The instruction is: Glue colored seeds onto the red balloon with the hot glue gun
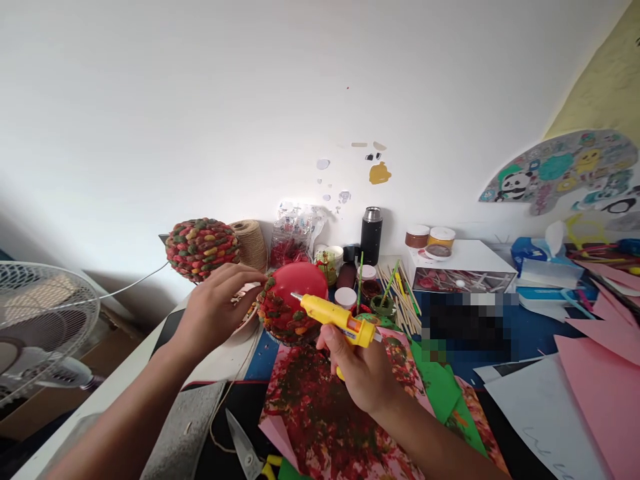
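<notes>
My right hand grips a yellow hot glue gun, its nozzle pointing left across a red balloon. Small painted pieces, which look like nut shells in red, green and orange, cover the balloon's lower and left parts. At the balloon's left edge, the thumb and fingers of my left hand are pinched together; what lies between them is too small to make out. Behind that hand is a bowl, partly hidden. Beneath the balloon lies a paint-smeared pink sheet.
A ball covered in similar pieces stands at the back left beside a twine spool. Scissors lie in front. Paint jars, wooden sticks and a black flask stand behind. A fan is at left.
</notes>
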{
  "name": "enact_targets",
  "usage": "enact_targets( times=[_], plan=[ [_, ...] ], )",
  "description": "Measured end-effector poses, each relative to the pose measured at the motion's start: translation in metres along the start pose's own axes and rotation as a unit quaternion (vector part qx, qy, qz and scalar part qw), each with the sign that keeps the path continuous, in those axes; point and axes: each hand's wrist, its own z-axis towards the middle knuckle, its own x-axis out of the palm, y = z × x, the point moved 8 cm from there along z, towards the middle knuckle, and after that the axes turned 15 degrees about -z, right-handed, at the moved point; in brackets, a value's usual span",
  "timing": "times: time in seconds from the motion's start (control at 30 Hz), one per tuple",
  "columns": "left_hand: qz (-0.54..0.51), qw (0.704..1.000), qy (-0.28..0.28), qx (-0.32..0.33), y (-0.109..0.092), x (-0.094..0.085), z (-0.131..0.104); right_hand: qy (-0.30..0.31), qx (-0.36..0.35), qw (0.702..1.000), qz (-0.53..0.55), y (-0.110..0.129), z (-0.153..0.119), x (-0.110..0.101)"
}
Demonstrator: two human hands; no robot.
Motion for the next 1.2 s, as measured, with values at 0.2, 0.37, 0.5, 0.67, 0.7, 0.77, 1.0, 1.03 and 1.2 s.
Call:
enact_targets(
  times=[0.2,0.37,0.5,0.67,0.7,0.77,1.0,1.03,1.2],
  plan=[
    [0.033,0.994,0.099,0.013,0.011,0.026,-0.003,0.004,-0.008,1.000,-0.006,0.004,-0.001,0.000],
    [0.036,0.993,0.108,0.011,0.013,0.030,-0.005,0.011,-0.011,1.000,-0.016,0.005,-0.001,0.000],
    [0.035,0.993,0.112,0.010,0.014,0.032,-0.004,0.016,-0.016,0.999,-0.042,0.007,-0.001,0.000],
    [0.043,0.993,0.110,0.003,0.014,0.033,-0.003,0.011,-0.042,0.997,-0.069,0.013,-0.001,0.001],
    [0.044,0.993,0.108,-0.003,0.014,0.033,-0.003,0.009,-0.046,0.996,-0.074,0.014,-0.002,0.001],
    [0.045,0.993,0.104,-0.020,0.016,0.034,-0.003,0.008,-0.052,0.995,-0.084,0.015,-0.002,0.001],
    [0.018,0.993,0.076,-0.085,0.025,0.035,-0.003,0.007,-0.085,0.989,-0.117,0.020,-0.001,0.001],
    [0.010,0.993,0.073,-0.094,0.026,0.034,-0.002,0.005,-0.089,0.989,-0.121,0.021,-0.001,0.001],
    [-0.031,0.989,0.064,-0.129,0.029,0.034,0.000,0.010,-0.099,0.990,-0.104,0.024,-0.001,0.003]
  ],
)
